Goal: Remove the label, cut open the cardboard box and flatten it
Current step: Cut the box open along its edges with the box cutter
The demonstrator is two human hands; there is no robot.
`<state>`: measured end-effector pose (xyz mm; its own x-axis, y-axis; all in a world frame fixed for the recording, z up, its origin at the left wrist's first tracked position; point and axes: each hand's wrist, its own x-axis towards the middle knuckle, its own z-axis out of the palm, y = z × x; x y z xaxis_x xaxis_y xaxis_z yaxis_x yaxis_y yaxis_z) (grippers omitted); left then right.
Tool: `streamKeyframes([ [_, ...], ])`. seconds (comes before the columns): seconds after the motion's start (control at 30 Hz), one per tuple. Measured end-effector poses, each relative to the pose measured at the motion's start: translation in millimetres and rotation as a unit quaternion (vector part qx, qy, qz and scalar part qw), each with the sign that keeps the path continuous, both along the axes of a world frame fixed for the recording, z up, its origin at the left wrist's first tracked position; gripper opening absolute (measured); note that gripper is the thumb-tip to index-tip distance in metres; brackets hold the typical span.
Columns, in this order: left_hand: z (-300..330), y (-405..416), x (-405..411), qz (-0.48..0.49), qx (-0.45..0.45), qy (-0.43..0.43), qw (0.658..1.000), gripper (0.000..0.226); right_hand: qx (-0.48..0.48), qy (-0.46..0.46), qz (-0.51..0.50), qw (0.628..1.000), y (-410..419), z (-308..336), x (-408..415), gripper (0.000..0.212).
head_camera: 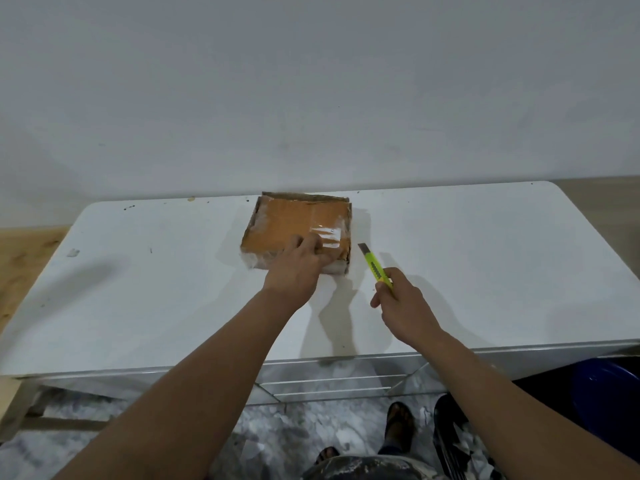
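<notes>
Flat cardboard box sits on the white surface, close to the far edge by the wall. Box is wrapped in clear tape, shiny patch near its right front corner. Left hand rests on the box's front right part, fingers curled at the tape, possibly pinching it, hard to tell. Right hand grips a yellow-green utility knife, blade extended, pointing up-left, just right of the box, not touching it. Below the surface edge: marbled floor, a sandalled foot, a dark blue bin at right.
</notes>
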<state>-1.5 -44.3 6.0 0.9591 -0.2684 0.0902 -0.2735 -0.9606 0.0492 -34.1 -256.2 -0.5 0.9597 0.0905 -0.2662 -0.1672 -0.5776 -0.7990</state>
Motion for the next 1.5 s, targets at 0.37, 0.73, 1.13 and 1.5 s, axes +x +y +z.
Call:
streamKeyframes([
  [0.37,4,-6,8,0.025,0.029,-0.001,0.999,0.077,-0.050,-0.047,0.042,0.997,9,0,-13,0.016],
  [0.73,-3,1,12,0.011,-0.010,-0.010,1.000,0.069,-0.103,-0.027,0.052,0.993,22,-8,-7,0.020],
  [1.13,-4,4,13,0.017,-0.051,-0.022,0.998,0.056,-0.257,0.008,0.106,0.960,38,-11,9,0.017],
  [1.5,-3,-2,18,0.036,-0.095,-0.010,0.995,0.050,-0.155,-0.003,0.078,0.985,-4,5,-3,0.010],
])
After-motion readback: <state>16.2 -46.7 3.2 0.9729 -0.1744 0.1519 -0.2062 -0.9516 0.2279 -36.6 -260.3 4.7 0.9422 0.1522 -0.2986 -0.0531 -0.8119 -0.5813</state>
